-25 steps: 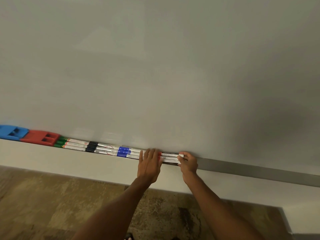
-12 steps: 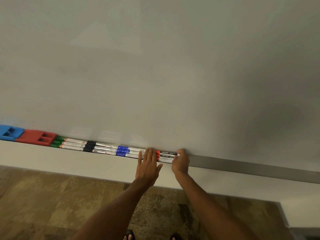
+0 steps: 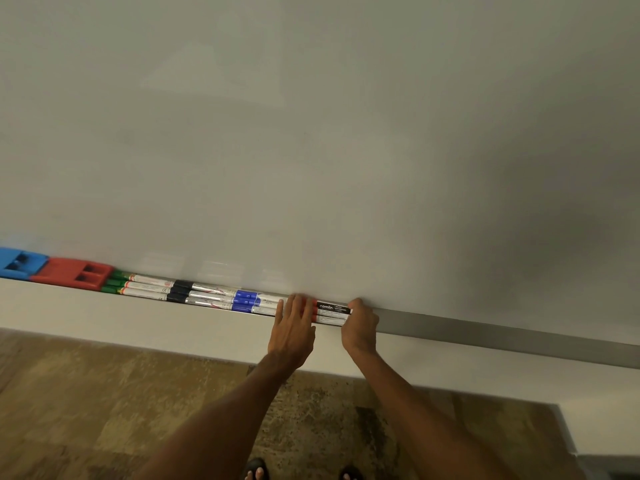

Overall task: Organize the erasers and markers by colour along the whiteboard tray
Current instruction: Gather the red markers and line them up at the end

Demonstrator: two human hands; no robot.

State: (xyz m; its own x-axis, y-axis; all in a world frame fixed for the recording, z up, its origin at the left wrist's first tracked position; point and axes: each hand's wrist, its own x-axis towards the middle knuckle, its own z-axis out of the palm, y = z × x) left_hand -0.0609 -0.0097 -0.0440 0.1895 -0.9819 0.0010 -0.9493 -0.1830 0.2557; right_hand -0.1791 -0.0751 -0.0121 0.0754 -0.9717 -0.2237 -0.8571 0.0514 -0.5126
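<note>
Along the metal whiteboard tray [image 3: 485, 329] lie, from left to right, a blue eraser [image 3: 19, 263], a red eraser [image 3: 71, 273], green-capped markers [image 3: 138, 285], black-capped markers [image 3: 194, 294], blue-capped markers [image 3: 252, 301] and red-capped markers [image 3: 332, 313]. My left hand [image 3: 292, 329] rests flat with fingers apart over the red caps, where the blue and red groups meet. My right hand [image 3: 360, 323] is curled against the right ends of the red markers, touching them. The red caps are partly hidden by my left fingers.
The whiteboard [image 3: 311, 133] fills the upper view. A pale wall strip [image 3: 104, 317] runs below the tray, with brown patterned floor [image 3: 86, 410] beneath. The tray runs bare to the right of my right hand. My feet [image 3: 256, 471] show at the bottom.
My right hand has slid left along the tray, pushing the red markers up against the blue group. My left hand has stayed over the joint between the two groups.
</note>
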